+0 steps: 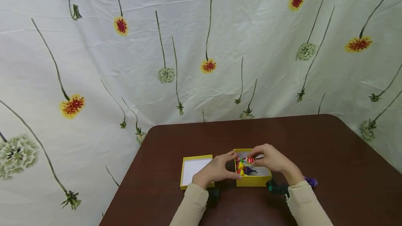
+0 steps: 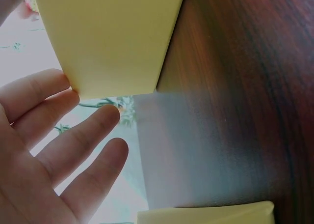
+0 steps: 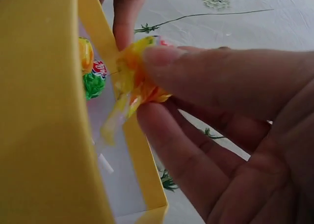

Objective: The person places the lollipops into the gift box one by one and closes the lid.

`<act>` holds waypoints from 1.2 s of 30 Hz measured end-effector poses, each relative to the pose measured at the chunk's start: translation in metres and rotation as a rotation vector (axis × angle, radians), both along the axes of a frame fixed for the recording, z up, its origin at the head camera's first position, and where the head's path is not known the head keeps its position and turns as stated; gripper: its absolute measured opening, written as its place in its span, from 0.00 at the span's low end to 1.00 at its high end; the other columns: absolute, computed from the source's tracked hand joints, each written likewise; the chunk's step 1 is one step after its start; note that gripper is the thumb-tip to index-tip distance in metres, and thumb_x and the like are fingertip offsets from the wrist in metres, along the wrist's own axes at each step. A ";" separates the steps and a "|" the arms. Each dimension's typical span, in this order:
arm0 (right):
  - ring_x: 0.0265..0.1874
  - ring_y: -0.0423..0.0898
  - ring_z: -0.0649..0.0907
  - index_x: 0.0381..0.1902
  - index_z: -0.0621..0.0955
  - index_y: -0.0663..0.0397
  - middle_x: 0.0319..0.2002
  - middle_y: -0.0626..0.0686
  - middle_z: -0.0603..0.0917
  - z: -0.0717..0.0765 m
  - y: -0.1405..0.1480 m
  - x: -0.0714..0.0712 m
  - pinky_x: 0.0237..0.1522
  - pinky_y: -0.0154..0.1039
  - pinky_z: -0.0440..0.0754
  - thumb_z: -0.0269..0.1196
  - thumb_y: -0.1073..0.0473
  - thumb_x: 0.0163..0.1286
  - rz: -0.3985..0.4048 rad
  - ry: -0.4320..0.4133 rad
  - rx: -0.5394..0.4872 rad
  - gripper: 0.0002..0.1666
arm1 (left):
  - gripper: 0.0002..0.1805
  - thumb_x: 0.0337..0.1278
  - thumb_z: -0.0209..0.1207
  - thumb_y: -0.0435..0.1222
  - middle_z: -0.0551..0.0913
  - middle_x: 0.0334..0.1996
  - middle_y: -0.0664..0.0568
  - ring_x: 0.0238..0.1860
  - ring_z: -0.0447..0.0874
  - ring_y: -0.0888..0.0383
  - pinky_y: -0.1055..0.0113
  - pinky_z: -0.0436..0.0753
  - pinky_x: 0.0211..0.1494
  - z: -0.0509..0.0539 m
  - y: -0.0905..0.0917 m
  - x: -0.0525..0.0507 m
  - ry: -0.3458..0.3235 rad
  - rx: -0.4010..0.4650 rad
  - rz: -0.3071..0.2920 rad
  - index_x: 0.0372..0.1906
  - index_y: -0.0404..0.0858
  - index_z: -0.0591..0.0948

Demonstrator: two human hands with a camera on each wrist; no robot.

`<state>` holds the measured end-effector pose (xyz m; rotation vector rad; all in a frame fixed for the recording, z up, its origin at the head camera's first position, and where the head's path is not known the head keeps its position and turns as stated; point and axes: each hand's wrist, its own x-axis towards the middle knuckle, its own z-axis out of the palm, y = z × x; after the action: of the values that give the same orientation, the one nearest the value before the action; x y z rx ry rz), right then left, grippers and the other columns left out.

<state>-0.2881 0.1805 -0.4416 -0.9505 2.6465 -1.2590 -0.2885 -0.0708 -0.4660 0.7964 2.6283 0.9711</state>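
My right hand (image 1: 271,158) pinches a lollipop (image 3: 140,76) in a yellow and orange wrapper between thumb and fingers, above the open yellow box (image 1: 254,181). Inside the box lie several wrapped lollipops (image 1: 241,168), bunched toward its left side; a green-wrapped one (image 3: 94,85) shows in the right wrist view. My left hand (image 1: 215,170) spans the left side of the box, thumb by the near corner and fingers by the far one. In the left wrist view its fingers are fairly straight, and two fingertips touch the box corner.
Left of the box, partly behind my left hand, lies the yellow-rimmed lid (image 1: 194,166), its white inside facing up. A purple-wrapped sweet (image 1: 311,182) rests on the brown table (image 1: 348,170) beyond my right wrist. A flower-printed cloth (image 1: 194,44) hangs behind the table.
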 end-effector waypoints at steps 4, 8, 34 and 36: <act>0.39 0.43 0.84 0.43 0.87 0.62 0.41 0.53 0.88 -0.004 -0.004 -0.001 0.40 0.33 0.86 0.69 0.68 0.63 0.014 -0.040 0.031 0.10 | 0.47 0.54 0.70 0.54 0.59 0.79 0.49 0.77 0.60 0.46 0.47 0.70 0.73 -0.001 0.000 0.001 0.002 0.007 -0.004 0.75 0.41 0.66; 0.40 0.47 0.86 0.41 0.87 0.62 0.40 0.53 0.88 -0.005 -0.009 0.000 0.40 0.38 0.88 0.69 0.71 0.61 0.023 -0.056 0.057 0.10 | 0.47 0.53 0.71 0.54 0.60 0.79 0.49 0.77 0.61 0.47 0.48 0.70 0.73 -0.002 0.000 0.001 0.014 0.007 -0.002 0.75 0.40 0.67; 0.29 0.40 0.75 0.29 0.82 0.53 0.29 0.45 0.80 -0.017 -0.029 0.002 0.31 0.32 0.77 0.67 0.78 0.54 0.005 0.007 0.192 0.15 | 0.45 0.55 0.70 0.53 0.59 0.79 0.52 0.77 0.60 0.48 0.50 0.71 0.73 0.000 -0.001 0.002 0.009 0.015 -0.013 0.75 0.43 0.67; 0.28 0.39 0.74 0.29 0.81 0.53 0.28 0.45 0.79 -0.018 -0.030 0.002 0.30 0.32 0.76 0.67 0.78 0.54 0.004 0.009 0.192 0.15 | 0.45 0.55 0.70 0.53 0.59 0.79 0.52 0.77 0.60 0.47 0.50 0.71 0.73 0.000 -0.001 0.002 0.010 0.014 -0.010 0.75 0.44 0.67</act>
<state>-0.2863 0.1505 -0.4591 -0.9329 2.7098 -0.9788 -0.2868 -0.0717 -0.4661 0.8190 2.6266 0.9871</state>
